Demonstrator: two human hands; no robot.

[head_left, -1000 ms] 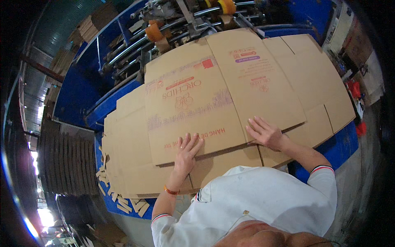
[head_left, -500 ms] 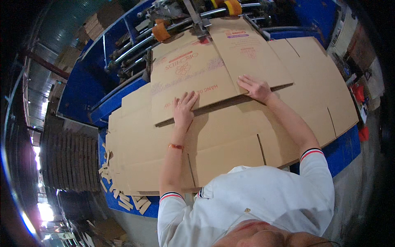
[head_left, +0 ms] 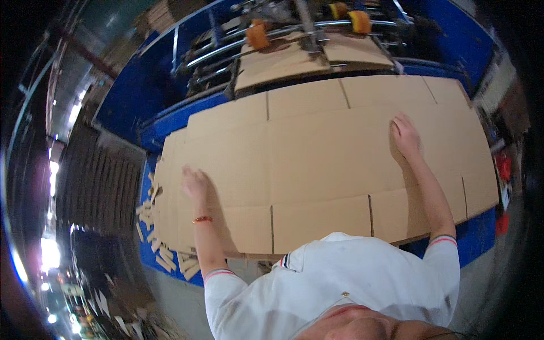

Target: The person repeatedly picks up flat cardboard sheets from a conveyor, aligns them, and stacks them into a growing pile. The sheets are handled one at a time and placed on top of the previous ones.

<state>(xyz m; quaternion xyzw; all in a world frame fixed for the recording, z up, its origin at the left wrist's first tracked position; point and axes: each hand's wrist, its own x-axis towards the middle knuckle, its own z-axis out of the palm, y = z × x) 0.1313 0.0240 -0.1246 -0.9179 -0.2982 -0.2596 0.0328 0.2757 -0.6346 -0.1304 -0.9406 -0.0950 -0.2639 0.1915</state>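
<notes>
A large flat cardboard box blank [head_left: 323, 153], plain brown with slots cut along its edges, lies across the blue machine table. Over its left part is my left hand [head_left: 195, 182], slightly blurred, loosely open with nothing in it. My right hand [head_left: 407, 137] is above the right part of the blank, its fingers loosely bent and empty. Whether either hand touches the cardboard I cannot tell. Another cardboard sheet [head_left: 283, 63] lies farther away, partly under the machine's rollers.
The machine has metal shafts with orange rollers [head_left: 258, 35] and blue side panels [head_left: 133, 90]. Small cardboard offcuts [head_left: 164, 258] lie on the blue table's left corner [head_left: 148, 249]. Stacked cardboard [head_left: 96, 181] stands at the left. A red object [head_left: 502, 165] is at the right.
The printed cardboard sheet under both hands has moved away into the rollers. My hands have let go of it and spread apart, left hand to the left, right hand to the right.
</notes>
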